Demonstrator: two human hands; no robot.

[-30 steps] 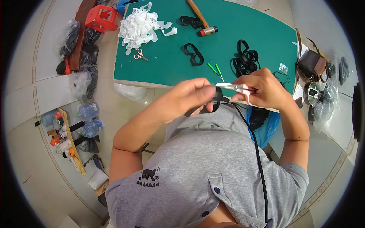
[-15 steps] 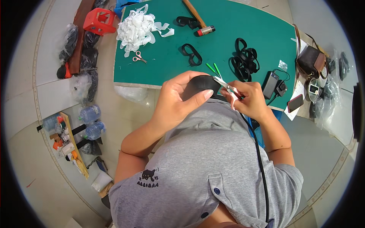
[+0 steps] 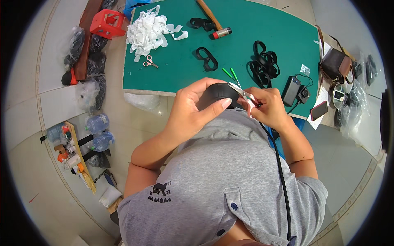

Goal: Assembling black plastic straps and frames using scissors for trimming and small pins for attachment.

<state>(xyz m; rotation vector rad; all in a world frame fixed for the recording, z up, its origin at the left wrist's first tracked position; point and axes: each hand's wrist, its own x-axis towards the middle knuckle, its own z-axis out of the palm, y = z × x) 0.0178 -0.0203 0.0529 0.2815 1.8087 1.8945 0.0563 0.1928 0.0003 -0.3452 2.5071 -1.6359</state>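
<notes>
Two bare hands at the near edge of a green table (image 3: 176, 76), as I view them remotely through the head camera. The left hand (image 3: 188, 104) grips a curved black band (image 3: 219, 93) between thumb and fingers, just in front of the grey shirt (image 3: 230, 151). The right hand (image 3: 269, 105) is closed around the pink handles of the scissors (image 3: 246, 96); I cannot tell whether their blades, at the band's right side, touch it. Beyond lie a green-handled tool (image 3: 234, 74) and looped black straps (image 3: 269, 61).
</notes>
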